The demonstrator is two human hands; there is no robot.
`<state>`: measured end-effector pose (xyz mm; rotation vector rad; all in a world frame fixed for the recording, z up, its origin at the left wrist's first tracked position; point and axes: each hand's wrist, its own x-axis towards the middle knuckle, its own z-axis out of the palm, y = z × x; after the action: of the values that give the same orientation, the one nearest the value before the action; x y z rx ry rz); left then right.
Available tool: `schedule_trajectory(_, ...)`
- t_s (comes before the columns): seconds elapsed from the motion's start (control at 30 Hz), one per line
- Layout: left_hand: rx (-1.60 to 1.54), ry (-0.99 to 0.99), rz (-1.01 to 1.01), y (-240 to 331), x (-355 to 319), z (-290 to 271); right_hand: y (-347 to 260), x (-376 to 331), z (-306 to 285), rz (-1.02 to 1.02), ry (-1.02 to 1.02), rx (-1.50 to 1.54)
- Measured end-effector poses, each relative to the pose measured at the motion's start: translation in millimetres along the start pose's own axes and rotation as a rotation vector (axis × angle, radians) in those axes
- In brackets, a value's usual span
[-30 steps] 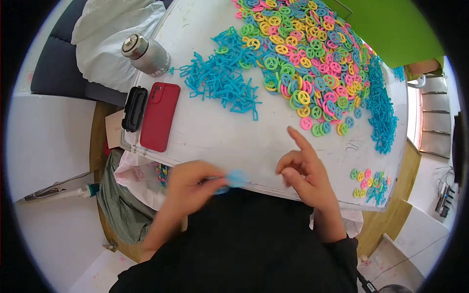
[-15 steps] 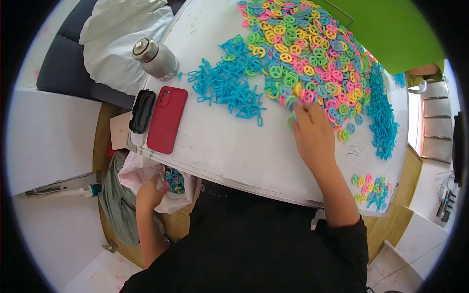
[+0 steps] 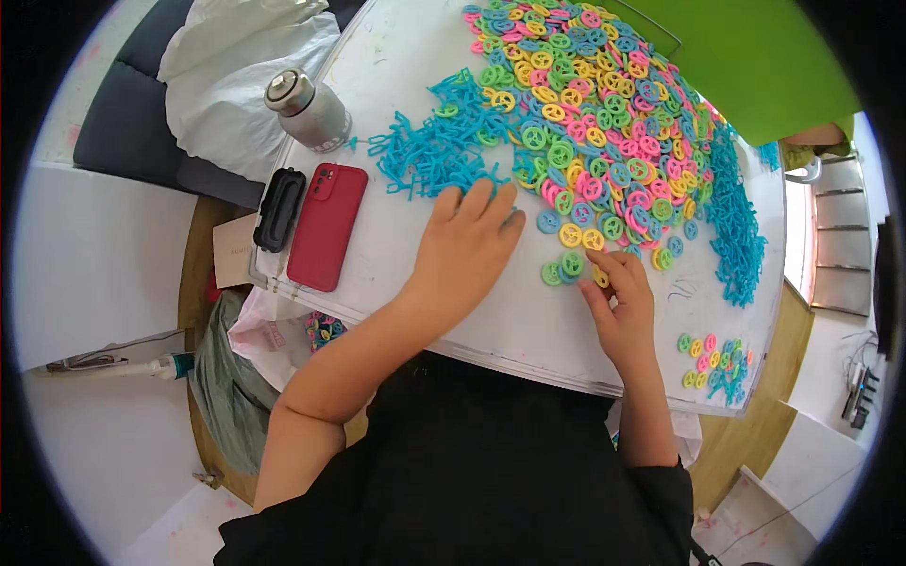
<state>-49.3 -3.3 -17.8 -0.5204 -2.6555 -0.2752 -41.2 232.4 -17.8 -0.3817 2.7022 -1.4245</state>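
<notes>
My left hand is palm down at the near edge of a pile of turquoise forked plastic pieces, its fingers spread and fingertips touching the pile's edge. Between the thumb and fingers of my right hand is a small yellow plastic wheel. Just left of it, a few green and blue wheels lie close together on the white table. Beyond both hands spreads a large heap of pink, yellow, green and blue wheels.
At the left stand a steel bottle, a red phone and a black case. More turquoise pieces line the right edge. A small group of wheels and forked pieces lies near the right corner. An open pink-white bag hangs below.
My left hand has come up from the bag to the turquoise pile. My right hand has drawn back from the heap toward me, and several wheels now lie apart in front of it.
</notes>
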Motion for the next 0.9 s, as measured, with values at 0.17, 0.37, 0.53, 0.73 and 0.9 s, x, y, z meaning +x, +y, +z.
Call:
schedule_trajectory(0.17,0.029,-0.026,0.158,-24.0,-13.0,-5.9,8.3,-21.8,-6.6,-0.02,0.054,0.045)
schedule_trajectory(0.37,-0.064,-0.238,0.197,1.6,-16.9,-37.2,6.2,-26.4,-5.4,-0.045,0.049,0.083)
schedule_trajectory(0.53,-0.383,-0.162,0.175,10.7,-6.6,-25.0,0.7,-29.0,6.0,0.262,0.043,0.587)
schedule_trajectory(0.73,-1.08,-0.349,-0.306,21.1,-2.7,-29.5,-3.5,-27.0,-1.9,0.343,-0.083,0.888)
schedule_trajectory(0.9,-1.611,-0.471,-0.64,31.4,-19.2,-20.6,-5.2,-20.4,0.0,0.172,-0.221,1.006)
